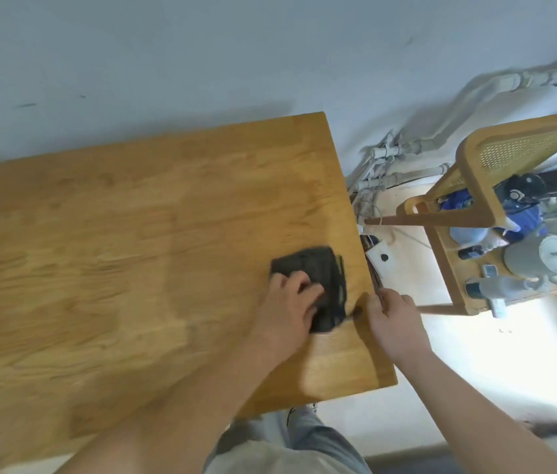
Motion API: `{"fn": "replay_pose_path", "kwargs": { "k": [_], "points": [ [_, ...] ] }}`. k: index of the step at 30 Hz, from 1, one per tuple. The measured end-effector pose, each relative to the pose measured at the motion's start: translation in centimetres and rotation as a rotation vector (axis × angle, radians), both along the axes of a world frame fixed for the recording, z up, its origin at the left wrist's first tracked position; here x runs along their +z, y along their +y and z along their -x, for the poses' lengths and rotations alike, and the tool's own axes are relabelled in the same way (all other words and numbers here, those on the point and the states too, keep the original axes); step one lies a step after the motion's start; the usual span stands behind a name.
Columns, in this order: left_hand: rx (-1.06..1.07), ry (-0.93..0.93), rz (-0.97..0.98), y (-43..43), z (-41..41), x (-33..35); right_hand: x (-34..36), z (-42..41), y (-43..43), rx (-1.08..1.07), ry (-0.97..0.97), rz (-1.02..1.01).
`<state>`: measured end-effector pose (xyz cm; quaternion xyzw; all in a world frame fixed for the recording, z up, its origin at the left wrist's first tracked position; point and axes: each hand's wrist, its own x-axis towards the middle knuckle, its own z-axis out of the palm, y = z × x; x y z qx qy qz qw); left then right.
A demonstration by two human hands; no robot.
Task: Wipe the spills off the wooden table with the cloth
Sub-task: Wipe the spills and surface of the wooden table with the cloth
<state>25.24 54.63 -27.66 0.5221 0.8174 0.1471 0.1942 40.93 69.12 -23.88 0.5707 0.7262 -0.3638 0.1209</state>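
Head view, single frame, some motion blur. The wooden table [133, 251] is filling the left and centre of the view, and its far long side is lying against a pale wall [201, 56]. The cloth [321, 275], dark and bunched into a rough pad, is lying flat on the table top close to the table's right-hand edge, about midway along that edge. The left hand [287, 309] is pressing down on the near-left part of the cloth; its fingers [306, 283] are lying over the fabric, slightly apart and nearly straight. The right hand [394, 323] is gripping the table's right-hand edge just beside the cloth, with the thumb on top and the remaining fingers curling down over the side, their tips hidden. Spills cannot be told apart from the wood grain through the blur. Off the table's right-hand edge, well apart from it, a wooden chair [482, 186] with a woven cane back is carrying bottles and other small items, too blurred to name.
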Motion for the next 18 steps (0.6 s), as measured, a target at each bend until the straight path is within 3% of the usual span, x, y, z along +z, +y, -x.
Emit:
{"fn": "replay_pose_path", "kwargs": {
  "k": [2, 4, 6, 9, 11, 13, 15, 18],
  "points": [
    [-0.351, -0.018, 0.046, -1.5, -1.1, 0.0, -0.4, -1.9, -0.5, 0.027, 0.014, 0.014],
    [-0.426, 0.003, 0.088, -1.3, 0.4, 0.2, -0.9, -3.6, -1.1, 0.043, 0.021, 0.052],
    [-0.225, 0.026, 0.088, -0.5, 1.0, 0.6, -1.0, -4.9, -1.6, 0.032, 0.014, 0.075],
    [0.332, 0.006, 0.104, 1.6, -2.1, 0.7, -0.2, -6.2, -2.4, -0.034, 0.037, 0.126],
    [0.493, -0.027, 0.151, 3.9, -5.3, 0.9, 1.0, -6.9, -3.0, -0.081, 0.109, 0.185],
    [0.427, -0.041, 0.122, 5.1, -8.1, 0.7, 2.0, -7.5, -3.5, -0.096, 0.173, 0.231],
    [0.230, -0.002, 0.081, 4.5, -10.1, 0.4, 2.0, -7.8, -3.4, -0.111, 0.144, 0.227],
    [0.046, 0.034, 0.043, 1.1, -11.5, -0.3, 0.8, -7.7, -3.1, -0.047, 0.036, 0.050]
  ]
}}
